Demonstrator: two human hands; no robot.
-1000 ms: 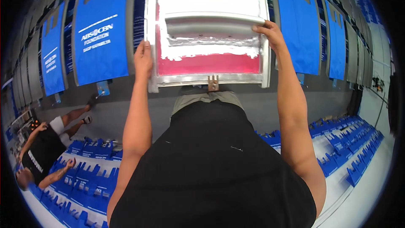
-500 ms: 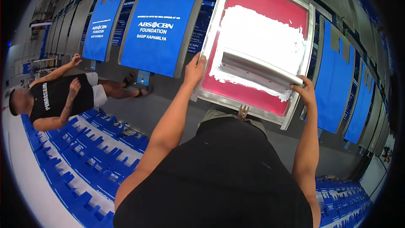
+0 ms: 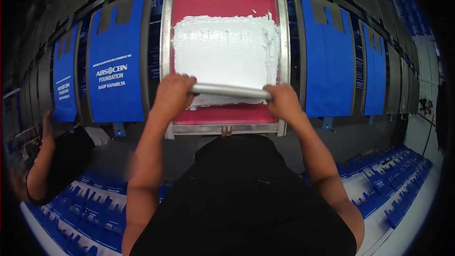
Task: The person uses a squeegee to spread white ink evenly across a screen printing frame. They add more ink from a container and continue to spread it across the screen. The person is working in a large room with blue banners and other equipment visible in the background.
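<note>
Blue bag-shaped sheets [image 3: 116, 42] lie flat on grey boards [image 3: 148, 28] at both sides of the head view, with another person [image 3: 66, 163] at the far left; between the boards sits a metal frame [image 3: 167, 61] around a red screen [image 3: 222, 0], with brackets [image 3: 227, 131] midway along its near and far edges, probably to keep it located; white paste [image 3: 220, 50] covers the screen's middle, short of the far edge; a metal bar [image 3: 231, 90] spans crosswise nearer the frame's near edge; the left hand [image 3: 174, 96] is wrapped round its left end, the right hand [image 3: 284, 102] round its right, presumably to keep pressure even; its underside is hidden, so how firmly it bears on the screen I cannot tell.
</note>
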